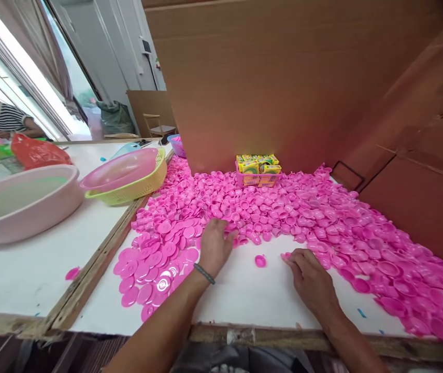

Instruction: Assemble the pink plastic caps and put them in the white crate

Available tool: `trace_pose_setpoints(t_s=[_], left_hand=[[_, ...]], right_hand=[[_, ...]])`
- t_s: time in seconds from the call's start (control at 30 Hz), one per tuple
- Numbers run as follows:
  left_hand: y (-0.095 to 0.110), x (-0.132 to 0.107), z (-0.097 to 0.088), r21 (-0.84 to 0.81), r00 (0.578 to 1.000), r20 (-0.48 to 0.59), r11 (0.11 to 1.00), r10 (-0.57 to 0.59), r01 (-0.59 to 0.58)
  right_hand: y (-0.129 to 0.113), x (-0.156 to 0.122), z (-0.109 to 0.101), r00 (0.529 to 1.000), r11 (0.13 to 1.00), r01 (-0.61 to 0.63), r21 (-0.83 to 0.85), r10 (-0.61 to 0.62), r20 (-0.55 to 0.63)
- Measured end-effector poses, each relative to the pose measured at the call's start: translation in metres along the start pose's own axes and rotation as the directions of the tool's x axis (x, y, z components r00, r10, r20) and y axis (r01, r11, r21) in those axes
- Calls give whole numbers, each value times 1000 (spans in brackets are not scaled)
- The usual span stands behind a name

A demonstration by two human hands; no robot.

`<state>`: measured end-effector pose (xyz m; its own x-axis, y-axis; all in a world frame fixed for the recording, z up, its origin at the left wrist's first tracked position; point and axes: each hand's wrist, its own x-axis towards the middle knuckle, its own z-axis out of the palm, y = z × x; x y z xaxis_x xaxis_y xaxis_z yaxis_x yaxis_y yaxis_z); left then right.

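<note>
two bare hands among small pink toy cups (pixel 258 228) heaped on a white tabletop (pixel 240 300)

the right hand (pixel 314 280) pinches a small pink piece (pixel 285 256) between thumb and fingertips; the left hand (pixel 215 243) is half curled at the heap's edge, near flat pink discs (pixel 162 251), and whether it grips anything cannot be told. a lone pink cup (pixel 260 260) lies between the hands, apart from both. the cups look light, stiff and glossy, so probably slippery but hardly fragile; a pinch across the rim should suit them, while the thin discs likely lift best by an edge.
</note>
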<state>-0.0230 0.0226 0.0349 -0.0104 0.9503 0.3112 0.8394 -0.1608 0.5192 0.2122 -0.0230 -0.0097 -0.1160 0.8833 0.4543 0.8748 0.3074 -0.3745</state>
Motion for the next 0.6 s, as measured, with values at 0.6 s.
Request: trace_pose_setpoints(t_s=[0.6], left_hand=[[27,21,11,283,978,60,936,199,-208]], right_hand=[[0,-4,-2,999,999,-40,3,40,10]])
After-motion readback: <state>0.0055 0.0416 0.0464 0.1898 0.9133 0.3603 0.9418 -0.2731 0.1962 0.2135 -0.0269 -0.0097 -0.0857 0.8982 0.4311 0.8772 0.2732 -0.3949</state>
